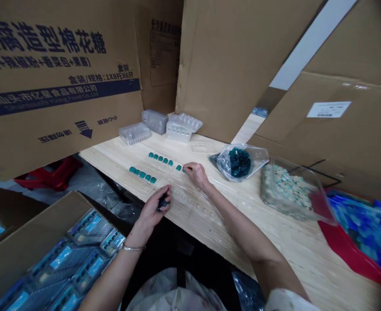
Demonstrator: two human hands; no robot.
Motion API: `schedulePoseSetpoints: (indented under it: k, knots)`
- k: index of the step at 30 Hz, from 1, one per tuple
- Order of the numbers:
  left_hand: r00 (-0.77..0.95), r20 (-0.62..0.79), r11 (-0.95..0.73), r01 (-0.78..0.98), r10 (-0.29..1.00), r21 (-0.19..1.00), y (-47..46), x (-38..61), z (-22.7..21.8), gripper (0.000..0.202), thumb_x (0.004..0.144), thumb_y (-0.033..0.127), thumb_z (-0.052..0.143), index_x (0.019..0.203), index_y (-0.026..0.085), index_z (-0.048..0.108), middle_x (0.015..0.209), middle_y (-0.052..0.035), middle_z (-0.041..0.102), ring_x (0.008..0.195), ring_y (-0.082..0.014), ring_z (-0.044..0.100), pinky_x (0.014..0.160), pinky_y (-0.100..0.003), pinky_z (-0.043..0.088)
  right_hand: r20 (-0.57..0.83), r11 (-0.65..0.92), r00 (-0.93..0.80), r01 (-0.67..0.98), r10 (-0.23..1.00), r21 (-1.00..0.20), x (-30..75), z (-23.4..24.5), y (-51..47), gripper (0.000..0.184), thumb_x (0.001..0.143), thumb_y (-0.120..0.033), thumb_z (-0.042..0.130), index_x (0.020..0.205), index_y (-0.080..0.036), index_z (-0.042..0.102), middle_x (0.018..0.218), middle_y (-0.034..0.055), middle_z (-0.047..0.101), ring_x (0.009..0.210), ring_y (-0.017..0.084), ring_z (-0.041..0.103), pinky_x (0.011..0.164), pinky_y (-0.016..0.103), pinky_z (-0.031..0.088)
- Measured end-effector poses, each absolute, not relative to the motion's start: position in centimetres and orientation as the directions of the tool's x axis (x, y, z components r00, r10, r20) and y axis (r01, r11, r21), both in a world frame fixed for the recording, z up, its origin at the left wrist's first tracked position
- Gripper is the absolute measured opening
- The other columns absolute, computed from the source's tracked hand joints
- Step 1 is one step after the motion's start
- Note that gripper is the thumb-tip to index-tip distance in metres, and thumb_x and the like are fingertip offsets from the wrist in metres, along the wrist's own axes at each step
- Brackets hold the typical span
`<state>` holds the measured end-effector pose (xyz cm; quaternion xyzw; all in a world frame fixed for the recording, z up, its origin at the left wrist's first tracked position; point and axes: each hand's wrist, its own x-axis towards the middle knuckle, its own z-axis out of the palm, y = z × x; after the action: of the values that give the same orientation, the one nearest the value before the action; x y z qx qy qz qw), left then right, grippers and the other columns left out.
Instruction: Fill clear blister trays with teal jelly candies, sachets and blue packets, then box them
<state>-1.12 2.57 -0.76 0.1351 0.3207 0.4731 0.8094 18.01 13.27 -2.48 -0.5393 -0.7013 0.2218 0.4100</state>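
My left hand (156, 203) is curled at the table's front edge around several dark teal pieces (162, 202). Farther in, my right hand (195, 172) pinches a small teal square (184, 169), low over the table at the right end of the back row. That back row of teal squares (161, 158) lies to the left of my right fingers, with a gap before the square (178, 167) closest to them. A second row of teal squares (142, 174) sits nearer the front edge. Clear plastic trays (193, 203), hard to make out, lie on the wood.
Stacked clear trays (182, 129) stand at the back. To the right are a bag of teal pieces (240, 163), a clear tub (290, 185) of pale pieces and a red basin (346, 248) of blue packets. An open carton (18, 242) of packed trays is at lower left; cardboard walls the table.
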Motion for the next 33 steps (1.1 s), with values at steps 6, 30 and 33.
schedulePoseSetpoints:
  k: [6, 30, 33]
  knots:
    - [0.232, -0.315, 0.39, -0.611, 0.92, 0.688, 4.2, 0.6, 0.0, 0.033, 0.065, 0.026, 0.077, 0.093, 0.012, 0.064, 0.071, 0.0031, 0.047, 0.047, -0.0011, 0.041, 0.031, -0.01, 0.019, -0.014, -0.01, 0.102, -0.033, 0.995, -0.999, 17.5, -0.3, 12.2, 0.022, 0.061, -0.032, 0.075, 0.075, -0.016, 0.07, 0.075, 0.0031, 0.072, 0.068, 0.016, 0.066, 0.072, 0.029, 0.052]
    - [-0.1, 0.311, -0.296, 0.138, 0.945, 0.945, 6.1, 4.1, -1.6, 0.019, 0.083, 0.029, 0.057, 0.098, 0.018, 0.062, 0.09, -0.0052, 0.066, 0.081, -0.0156, 0.059, 0.078, -0.028, 0.044, -0.157, -0.126, 0.055, -0.366, 0.986, -0.922, 17.0, 0.8, 8.0, 0.034, 0.049, -0.036, 0.086, 0.064, -0.015, 0.065, 0.067, 0.0013, 0.069, 0.061, 0.011, 0.065, 0.074, 0.026, 0.056]
    - [-0.06, 0.344, -0.329, 0.176, 0.937, 0.928, 6.2, 4.0, -1.8, 0.015, 0.082, 0.027, 0.058, 0.094, 0.019, 0.061, 0.088, -0.0041, 0.065, 0.08, -0.0157, 0.058, 0.078, -0.029, 0.043, -0.152, -0.12, 0.063, -0.357, 0.986, -0.926, 16.9, 0.7, 7.9, 0.033, 0.049, -0.036, 0.086, 0.064, -0.015, 0.065, 0.066, 0.0009, 0.069, 0.059, 0.011, 0.064, 0.073, 0.027, 0.056]
